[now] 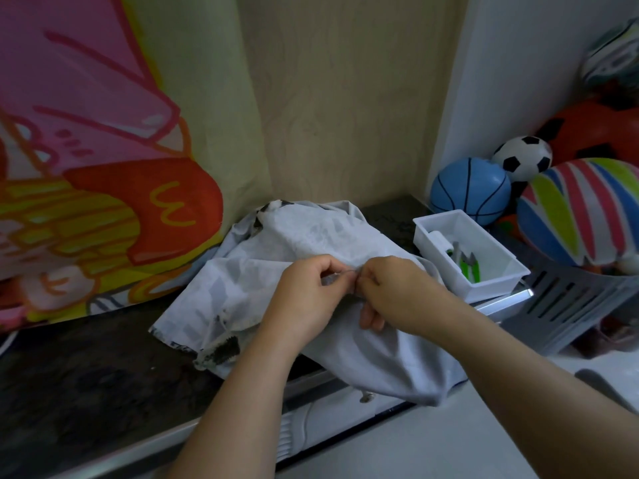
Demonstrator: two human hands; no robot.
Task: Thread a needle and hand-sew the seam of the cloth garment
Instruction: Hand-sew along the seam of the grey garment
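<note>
A pale grey cloth garment (297, 243) with dark printed patches lies crumpled on the dark countertop (86, 368), one end hanging over the front edge. My left hand (307, 299) and my right hand (397, 292) meet above its middle. Both pinch a raised fold of the cloth between thumb and fingers. A thin metal needle (347, 271) shows between the fingertips; I cannot tell which hand holds it. Any thread is too fine to make out.
A white plastic box (498, 283) with green-handled snips (468, 266) stands right of the garment. Behind it sit a blue ball (470, 191), a small football (522, 157) and a striped ball (584, 209) in a grey basket (570, 305). A colourful printed cloth (90, 167) hangs on the left.
</note>
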